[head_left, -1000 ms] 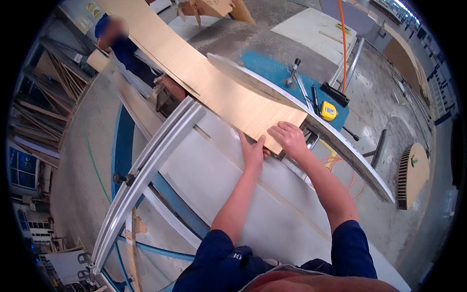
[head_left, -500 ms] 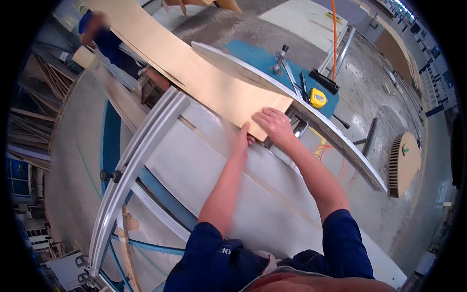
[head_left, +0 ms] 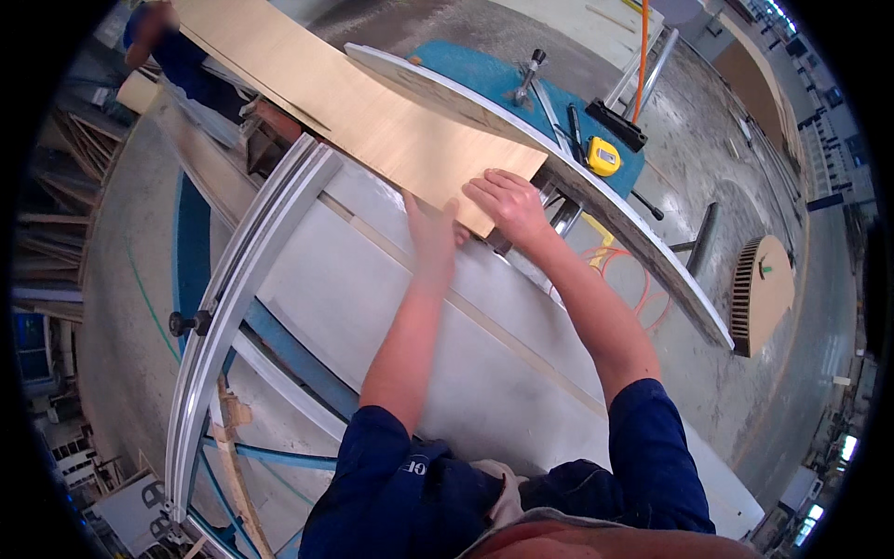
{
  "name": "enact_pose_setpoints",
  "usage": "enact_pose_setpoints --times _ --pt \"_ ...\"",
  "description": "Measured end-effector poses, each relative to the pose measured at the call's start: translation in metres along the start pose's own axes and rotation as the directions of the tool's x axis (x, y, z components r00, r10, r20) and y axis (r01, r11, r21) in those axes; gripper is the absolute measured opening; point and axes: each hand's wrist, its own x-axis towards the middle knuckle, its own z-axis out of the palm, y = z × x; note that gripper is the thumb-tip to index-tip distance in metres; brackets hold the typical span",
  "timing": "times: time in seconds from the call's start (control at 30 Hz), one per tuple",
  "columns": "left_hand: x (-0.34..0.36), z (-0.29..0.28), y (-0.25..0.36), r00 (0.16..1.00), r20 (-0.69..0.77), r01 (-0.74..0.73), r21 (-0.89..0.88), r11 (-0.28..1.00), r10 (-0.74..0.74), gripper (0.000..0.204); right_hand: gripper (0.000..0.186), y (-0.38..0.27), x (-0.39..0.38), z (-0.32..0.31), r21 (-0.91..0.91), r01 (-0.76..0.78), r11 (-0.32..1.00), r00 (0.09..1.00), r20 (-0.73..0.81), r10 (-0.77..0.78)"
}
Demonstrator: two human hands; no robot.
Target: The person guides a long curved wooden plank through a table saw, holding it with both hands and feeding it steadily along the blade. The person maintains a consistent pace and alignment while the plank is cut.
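A long, pale wooden board (head_left: 372, 121) runs from the far left toward the middle, over the saw-like machine. My right hand (head_left: 510, 203) is closed on its near end, fingers bent over the top face; its thumb is mostly hidden. At the board's near-left edge is my left hand (head_left: 433, 233), smeared by motion. Its thumb and a finger show apart there, and the other fingers curl by the corner. Below both hands lies a grey-white machine table (head_left: 372, 279) with a narrow slot strip.
A long metal-edged fence (head_left: 643, 247) runs along the board's right side. Past it, a teal surface (head_left: 447, 61) bears a yellow tape measure (head_left: 603, 156) and a black pen (head_left: 575, 126). An aluminium rail (head_left: 237, 289) stands left. A co-worker (head_left: 191, 70) is at the board's far end.
My left hand has slid leftward along the board's edge, its thumb and finger now spread. The right hand keeps its place at the board's end. The whole view has shifted slightly.
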Motion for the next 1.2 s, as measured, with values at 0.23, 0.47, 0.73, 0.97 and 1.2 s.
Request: enact_pose_setpoints --times 0.23,0.47,0.73,0.97,1.2 --pt "0.006 -0.002 0.003 0.998 -0.041 0.052 0.038 0.998 -0.050 0.097 0.028 0.000 0.005 0.006 0.012 0.009 1.000 1.000 -0.014 -0.008" --pt "-0.001 0.004 0.019 0.995 -0.056 0.088 0.024 0.996 -0.087 0.094 0.027 0.003 0.003 0.015 -0.008 0.000 1.000 1.000 -0.031 -0.001" --pt "0.017 -0.008 0.006 0.998 -0.045 0.036 0.027 0.999 -0.035 0.092 0.027 0.002 0.006 0.022 -0.009 0.001 1.000 1.000 -0.030 -0.001" --pt "0.024 -0.012 0.008 0.999 -0.023 0.031 0.031 0.999 -0.031 0.091 0.029 0.002 0.009 0.029 -0.013 -0.001 1.000 1.000 -0.031 0.000" --pt "0.026 -0.013 0.014 0.998 -0.009 0.057 0.043 0.997 -0.057 0.090 0.026 0.004 0.014 0.033 -0.030 0.017 0.999 0.998 -0.063 -0.019"
